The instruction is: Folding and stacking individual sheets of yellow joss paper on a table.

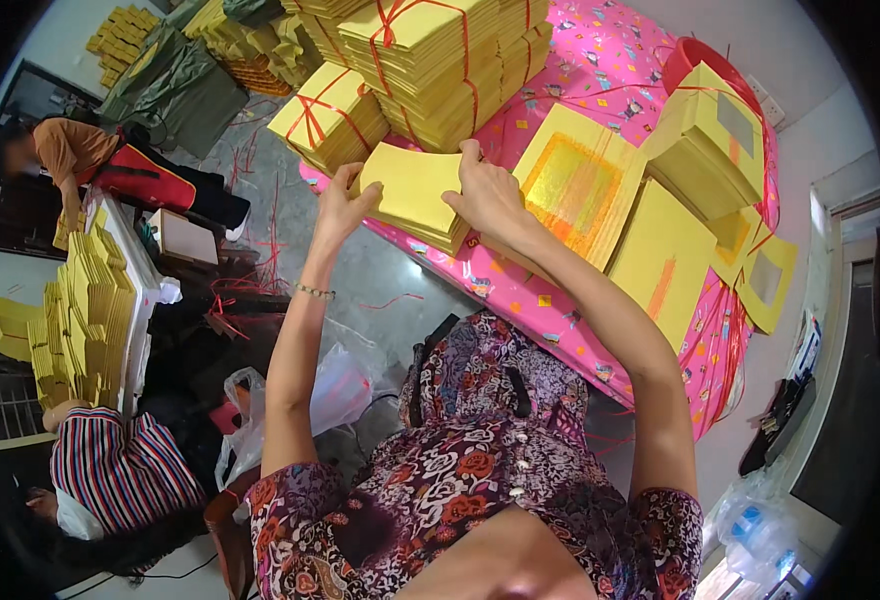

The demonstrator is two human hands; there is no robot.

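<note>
Smooth, matt paper stack (412,189)

Premises appear to be a small paper-goods workshop — yellow paper stacks (412,185), several ribbon-tied, load a pink-covered table (610,45); red scraps (274,215) litter the floor (375,275); co-workers (125,460) present.

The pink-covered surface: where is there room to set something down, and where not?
Pink cloth lies bare at the far side, between the tall tied stacks and the red tub; this gap narrows between those stacks and the gold-square pile. Crowded: the near edge, where the left hand and right hand grip a yellow stack, and the right end, under the flat pile.
</note>
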